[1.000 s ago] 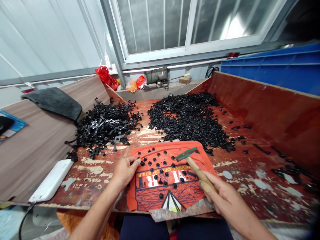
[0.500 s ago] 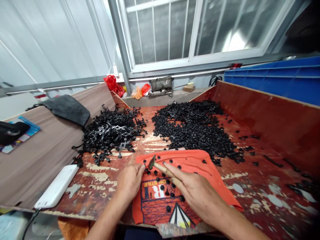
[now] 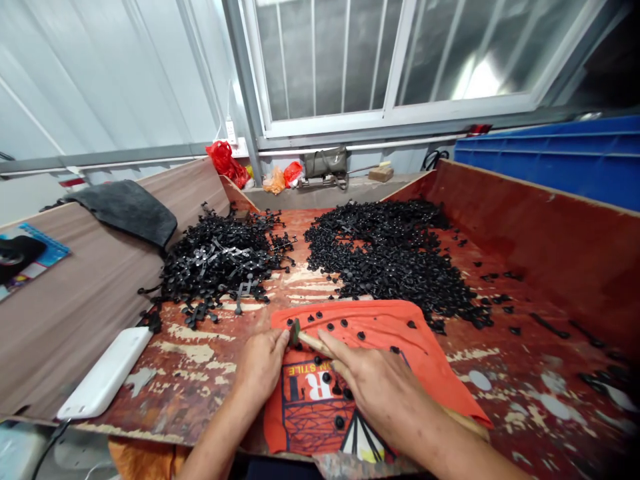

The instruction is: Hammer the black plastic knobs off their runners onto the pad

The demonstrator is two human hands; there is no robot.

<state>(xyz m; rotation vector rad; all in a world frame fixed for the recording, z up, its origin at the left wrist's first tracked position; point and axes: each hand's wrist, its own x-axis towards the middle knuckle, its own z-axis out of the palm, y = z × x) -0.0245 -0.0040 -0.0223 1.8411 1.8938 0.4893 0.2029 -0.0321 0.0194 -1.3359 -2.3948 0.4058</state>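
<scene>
My right hand [image 3: 380, 380] is wrapped round the wooden handle of a small hammer [image 3: 311, 341], whose dark head rests by my left fingertips. My left hand [image 3: 263, 367] lies at the left edge of an orange printed cloth [image 3: 400, 320], its thumb and fingers pressed together. What they pinch is hidden behind the hammer head and fingertips. Small round black parts [image 3: 339, 422] are scattered over the cloth between and around my hands.
Two heaps stand behind the cloth: black linked pieces [image 3: 220, 260] on the left, small black parts [image 3: 390, 260] on the right. A white phone-like device [image 3: 105, 373] lies front left. Wooden side boards [image 3: 530, 233] frame the table, with a blue crate [image 3: 550, 160] beyond.
The hammer head has moved left and down, close to my left fingertips, and my right hand has shifted slightly left with it. My left hand has stayed nearly in place.
</scene>
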